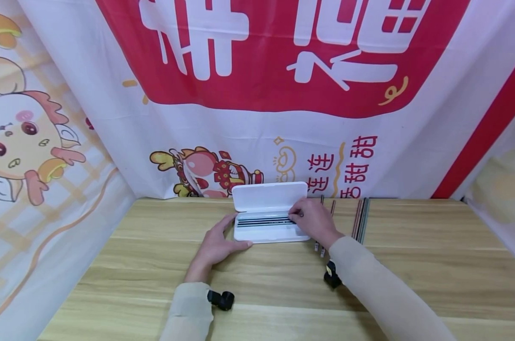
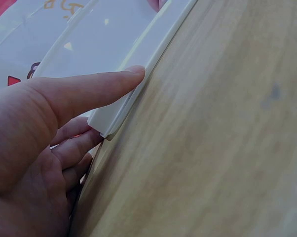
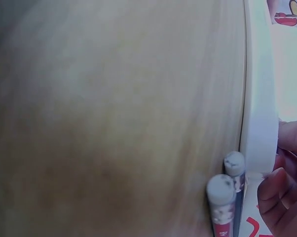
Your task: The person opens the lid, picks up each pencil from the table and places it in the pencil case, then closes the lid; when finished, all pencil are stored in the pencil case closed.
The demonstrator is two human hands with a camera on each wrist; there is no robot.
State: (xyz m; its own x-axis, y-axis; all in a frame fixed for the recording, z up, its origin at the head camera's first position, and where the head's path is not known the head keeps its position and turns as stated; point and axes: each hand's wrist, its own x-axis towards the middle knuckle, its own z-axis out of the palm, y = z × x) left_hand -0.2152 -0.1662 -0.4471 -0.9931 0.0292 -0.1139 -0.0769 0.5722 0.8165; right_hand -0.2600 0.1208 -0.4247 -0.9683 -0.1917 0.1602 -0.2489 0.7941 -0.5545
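A white pencil case [image 1: 270, 235] lies on the table with its lid [image 1: 269, 197] raised. Several dark pencils [image 1: 259, 221] lie lengthwise inside it. My left hand [image 1: 215, 244] holds the case's left end, thumb [image 2: 106, 89] along the front wall and other fingers around the end. Over the case's right end, my right hand [image 1: 314, 219] pinches a dark pencil, its length mostly hidden by the fingers. Close beside that end, partly under the right hand, lie two pencils with white eraser ends [image 3: 221, 190].
Farther right, several pencils [image 1: 360, 220] lie side by side, pointing toward the back edge. The wood-grain table [image 1: 257, 284] meets a printed cloth [image 1: 257, 128] hanging behind the case. A wrist camera [image 1: 221, 300] sits on the left sleeve.
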